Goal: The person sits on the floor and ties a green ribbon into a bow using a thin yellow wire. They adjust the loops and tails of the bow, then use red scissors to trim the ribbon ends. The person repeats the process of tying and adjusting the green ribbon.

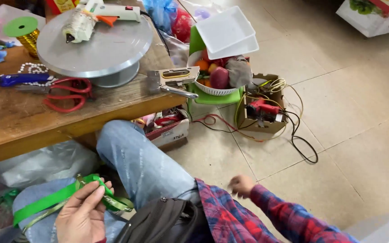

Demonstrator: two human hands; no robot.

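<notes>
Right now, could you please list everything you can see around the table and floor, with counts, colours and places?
Ribbon: one, green, in the left hand over the lap.
Glue gun: one, white and orange, on the turntable.
Turntable: one, grey, on the wooden table.
Scissors: one, red handles, on the table.
Staple gun: one, metal, at the table edge.
Basket: one, white, holding fruit, on the floor.
Trays: two, white, over the basket.
Cardboard box: one, brown, with a red tool and wires.
Bag: one, black, on the lap.
Left hand: holding the ribbon.
Right hand: empty, over the floor.
</notes>
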